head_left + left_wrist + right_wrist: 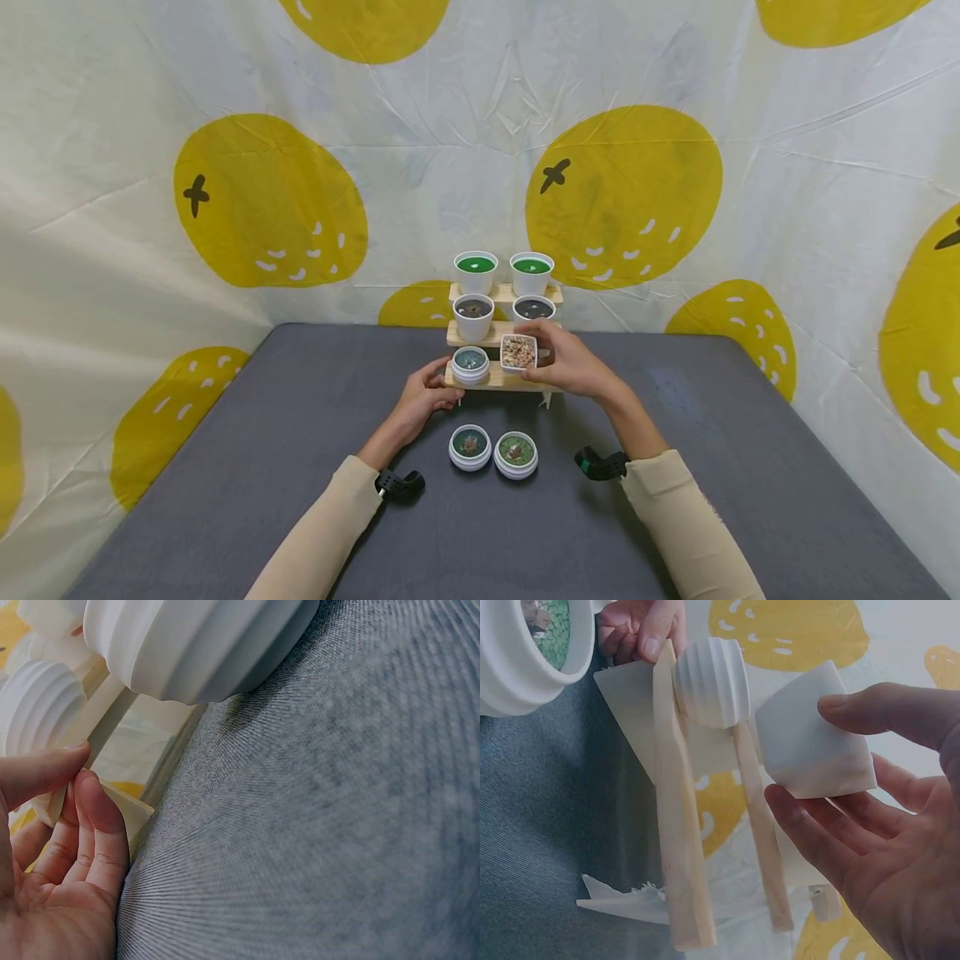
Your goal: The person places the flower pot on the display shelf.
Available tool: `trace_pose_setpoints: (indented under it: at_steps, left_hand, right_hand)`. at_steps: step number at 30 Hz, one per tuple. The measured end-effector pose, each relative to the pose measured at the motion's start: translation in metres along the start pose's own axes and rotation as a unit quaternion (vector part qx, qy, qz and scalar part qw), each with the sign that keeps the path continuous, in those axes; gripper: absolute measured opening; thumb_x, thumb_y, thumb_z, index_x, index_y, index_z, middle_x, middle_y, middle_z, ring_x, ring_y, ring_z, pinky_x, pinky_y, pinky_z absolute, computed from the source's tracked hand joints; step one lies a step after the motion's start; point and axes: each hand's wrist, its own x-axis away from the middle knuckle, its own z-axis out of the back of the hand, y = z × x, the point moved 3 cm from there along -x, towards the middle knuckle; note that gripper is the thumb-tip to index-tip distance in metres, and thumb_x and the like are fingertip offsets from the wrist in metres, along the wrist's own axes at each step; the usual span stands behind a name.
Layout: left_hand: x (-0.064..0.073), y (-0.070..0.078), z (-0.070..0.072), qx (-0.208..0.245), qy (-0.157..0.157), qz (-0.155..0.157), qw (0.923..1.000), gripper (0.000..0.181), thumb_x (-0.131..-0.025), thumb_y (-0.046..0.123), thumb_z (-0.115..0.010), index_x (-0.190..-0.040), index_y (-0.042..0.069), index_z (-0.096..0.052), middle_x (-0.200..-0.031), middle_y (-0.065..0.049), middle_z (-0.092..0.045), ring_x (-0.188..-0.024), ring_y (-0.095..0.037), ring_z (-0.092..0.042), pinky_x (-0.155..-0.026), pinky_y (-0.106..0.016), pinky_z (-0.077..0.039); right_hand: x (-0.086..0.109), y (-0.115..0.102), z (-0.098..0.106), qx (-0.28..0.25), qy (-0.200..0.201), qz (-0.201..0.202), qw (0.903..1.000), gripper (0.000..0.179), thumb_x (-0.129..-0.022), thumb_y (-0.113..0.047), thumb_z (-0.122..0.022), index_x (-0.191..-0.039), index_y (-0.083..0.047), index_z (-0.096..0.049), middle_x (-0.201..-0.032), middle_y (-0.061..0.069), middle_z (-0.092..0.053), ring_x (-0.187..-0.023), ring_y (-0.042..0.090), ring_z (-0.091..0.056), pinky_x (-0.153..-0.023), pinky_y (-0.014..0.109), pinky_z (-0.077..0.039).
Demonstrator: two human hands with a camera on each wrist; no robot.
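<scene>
My right hand (562, 358) holds a small square white pot (519, 352) filled with tan and brown bits, over the lowest shelf of a tiered wooden stand (502, 379). In the right wrist view, the thumb lies on one side of the pot and the fingers on the other. At the stand's left end, my left hand (424, 396) pinches the end of the lowest shelf between thumb and fingers (101, 802). Right beside it on that shelf sits a round ribbed white pot (470, 367) with a blue-green top.
Dark-topped white pots (473, 318) stand on the middle shelf and green-topped ones (476, 267) on the top shelf. Two round pots, one teal-topped (470, 450) and one green-topped (516, 457), stand on the grey table (300, 417) in front. A fruit-print curtain (450, 183) hangs behind.
</scene>
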Motion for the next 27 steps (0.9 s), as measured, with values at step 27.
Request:
trace_pose_setpoints:
  at_steps: [27]
  left_hand:
    - [0.000,0.001,-0.001,0.005,0.002,0.002,1.0000,0.081,-0.086,-0.005,-0.075,-0.158,0.007,-0.040,-0.089,0.002,-0.070,-0.074,-0.010,-0.065,-0.066,-0.022,-0.056]
  right_hand:
    - [-0.002,0.012,-0.010,0.019,0.043,-0.014,0.9988,0.061,-0.084,0.005,-0.077,-0.140,-0.003,-0.054,-0.141,0.021,-0.058,-0.125,0.043,-0.063,-0.098,0.054,-0.057]
